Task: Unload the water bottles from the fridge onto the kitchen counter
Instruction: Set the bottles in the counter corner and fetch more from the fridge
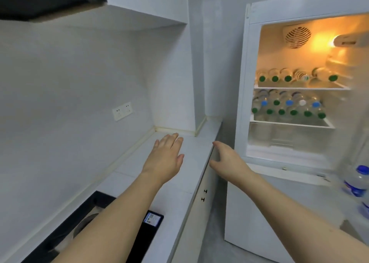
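Left hand: the left hand [164, 159] hovers flat over the counter [179, 181], fingers spread, its grip wide open and holding nothing.
Right hand: the right hand [227, 161] reaches toward the fridge [242, 103], fingers loosely curled, its grip open and empty; it sits near the counter's front edge, short of the fridge opening.
Water bottles: the water bottles [287, 107] lie on their sides inside the fridge, caps facing out, in two groups; the upper shelf [299, 87] carries a single row with green caps, the lower shelf [291, 124] a stacked pile with green, blue and one white cap.
Door bottle: a bottle with a blue cap and blue label [359, 181] stands in what looks like the open door's rack at the right edge, blurred.
Handling: the bottles look full, so each is probably fairly heavy for its size; clear plastic is likely thin-walled, gives under a squeeze, and may be slick with cold moisture.
Where to hold: the body just behind the cap looks safest; in the pile, taking a top bottle first should keep the rest from rolling.
Counter: pale, smooth and bare where the left hand hovers, with a dark stove top [103, 222] nearer the person.
Room: a narrow white-walled kitchen corner, a wall socket [122, 111] above the counter, the fridge standing just right of it.
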Demonstrator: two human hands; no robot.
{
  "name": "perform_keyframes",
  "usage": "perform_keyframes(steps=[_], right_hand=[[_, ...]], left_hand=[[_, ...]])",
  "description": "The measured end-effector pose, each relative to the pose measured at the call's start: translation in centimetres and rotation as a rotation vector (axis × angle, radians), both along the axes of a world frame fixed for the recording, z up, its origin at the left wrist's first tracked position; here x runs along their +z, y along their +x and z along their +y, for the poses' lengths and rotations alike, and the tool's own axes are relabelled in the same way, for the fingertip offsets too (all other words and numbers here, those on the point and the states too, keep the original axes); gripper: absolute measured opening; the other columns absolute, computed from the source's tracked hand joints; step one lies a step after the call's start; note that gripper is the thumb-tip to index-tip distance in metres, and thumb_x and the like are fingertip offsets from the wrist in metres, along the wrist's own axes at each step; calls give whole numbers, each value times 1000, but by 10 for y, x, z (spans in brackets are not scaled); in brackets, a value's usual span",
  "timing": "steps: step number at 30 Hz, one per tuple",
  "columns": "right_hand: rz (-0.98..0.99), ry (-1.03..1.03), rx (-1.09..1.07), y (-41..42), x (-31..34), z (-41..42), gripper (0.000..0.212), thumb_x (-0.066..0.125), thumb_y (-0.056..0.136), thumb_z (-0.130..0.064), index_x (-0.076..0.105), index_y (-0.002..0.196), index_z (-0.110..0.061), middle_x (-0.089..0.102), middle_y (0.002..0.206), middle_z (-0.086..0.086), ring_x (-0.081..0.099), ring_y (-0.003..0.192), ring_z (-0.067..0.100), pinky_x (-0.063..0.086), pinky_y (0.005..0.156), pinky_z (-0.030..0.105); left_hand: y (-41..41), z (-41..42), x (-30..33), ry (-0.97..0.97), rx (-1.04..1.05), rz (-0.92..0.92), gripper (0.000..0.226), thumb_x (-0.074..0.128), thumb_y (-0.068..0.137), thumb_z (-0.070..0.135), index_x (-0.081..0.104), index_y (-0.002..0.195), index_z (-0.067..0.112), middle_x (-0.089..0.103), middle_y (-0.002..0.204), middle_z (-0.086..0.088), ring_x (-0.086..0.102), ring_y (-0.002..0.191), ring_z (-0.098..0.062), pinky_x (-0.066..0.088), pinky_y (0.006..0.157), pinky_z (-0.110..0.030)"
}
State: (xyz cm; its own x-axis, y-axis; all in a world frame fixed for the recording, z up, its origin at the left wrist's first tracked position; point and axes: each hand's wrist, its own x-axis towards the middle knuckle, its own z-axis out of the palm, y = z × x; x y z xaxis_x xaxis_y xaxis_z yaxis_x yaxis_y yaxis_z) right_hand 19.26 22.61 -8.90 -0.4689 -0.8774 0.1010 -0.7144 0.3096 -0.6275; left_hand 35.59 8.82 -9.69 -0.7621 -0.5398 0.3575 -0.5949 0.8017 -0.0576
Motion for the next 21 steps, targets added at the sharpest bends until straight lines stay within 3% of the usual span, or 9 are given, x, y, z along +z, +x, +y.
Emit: perform_keyframes(steps=[8,13,18,21], right_hand=[[16,28,-127,-127,7,-74,62,54,94,-19,27,150,-17,31,155,1,33,140,21,31,110,30],[23,10,-270,-204,19,-84,63,55,93,-21,28,150,-21,32,155,-1,34,140,20,33,110,34],[22,-65,-419,-278,41,-67,62,56,90,-15,34,147,-14,39,150,3,37,137,21,32,108,31],[70,-105,-489,-326,57,-59,59,57,89,-14,38,144,-11,45,146,6,43,132,23,35,103,30]], left_hand=[[-142,-94,5,28,-147,40,53,42,103,32,31,151,13,30,157,-7,27,145,-27,22,120,-46],[-237,-109,26,-50,-378,131,47,63,91,20,55,133,1,55,137,-18,55,122,-37,43,105,-49],[-333,-96,49,-68,-565,165,50,55,97,23,46,142,5,44,148,-13,43,135,-31,38,112,-44],[-394,-92,61,-111,-654,188,48,50,96,24,49,139,3,48,143,-15,48,128,-33,45,106,-47]])
